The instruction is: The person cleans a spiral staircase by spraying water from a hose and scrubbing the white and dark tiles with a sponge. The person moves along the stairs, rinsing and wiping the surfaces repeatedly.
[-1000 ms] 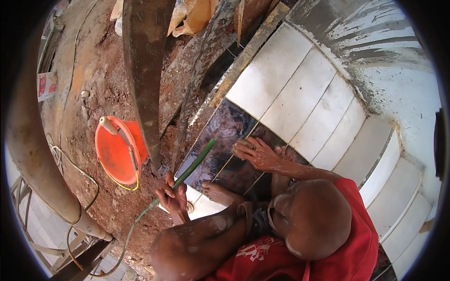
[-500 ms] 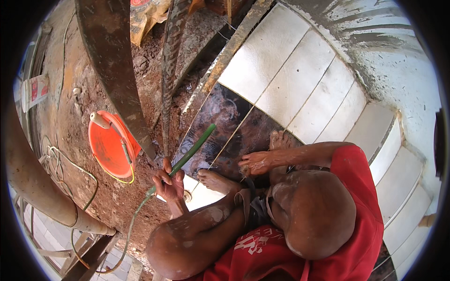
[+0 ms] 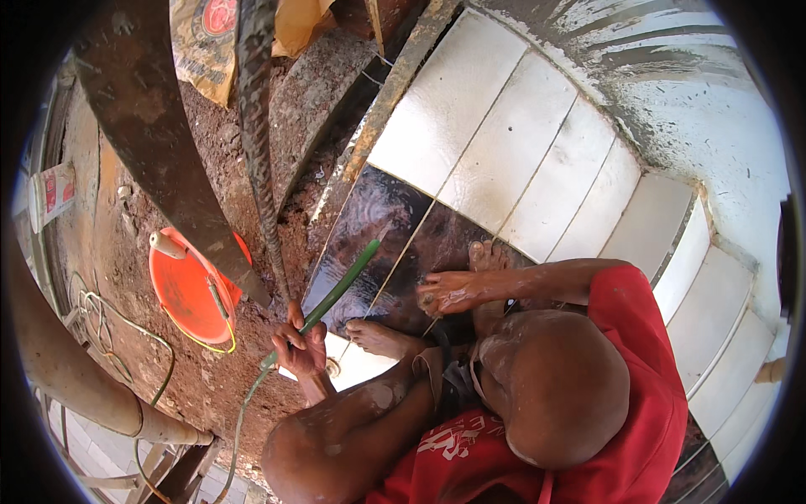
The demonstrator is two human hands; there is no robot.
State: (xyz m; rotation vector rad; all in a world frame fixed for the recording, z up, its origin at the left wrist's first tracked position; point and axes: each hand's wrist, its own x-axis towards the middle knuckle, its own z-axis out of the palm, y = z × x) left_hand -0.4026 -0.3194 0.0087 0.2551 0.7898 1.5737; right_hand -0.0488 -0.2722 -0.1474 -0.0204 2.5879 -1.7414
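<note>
My left hand (image 3: 304,346) is wrapped round a green hose (image 3: 340,287), whose free end points over the dark marbled tiles (image 3: 376,212). The tiles look wet and shiny, with a faint ripple below the hose end. My right hand (image 3: 453,292) is low over the dark tiles beside my right foot, fingers curled down. Something small and brownish shows at the fingertips, too unclear to name. I squat with both bare feet on the tiles, my left foot (image 3: 382,338) between the two hands.
White tiles (image 3: 483,143) run up to a cement-smeared wall (image 3: 714,126) on the right. At left, an orange bucket (image 3: 180,294) stands on bare soil near a coiled thin hose (image 3: 101,312). A rusty bar (image 3: 260,151) and a broad brown beam (image 3: 155,126) cross the upper left.
The view has shifted slightly. My right hand has moved a little away from my body along the dark tiles. My left hand keeps its grip on the hose.
</note>
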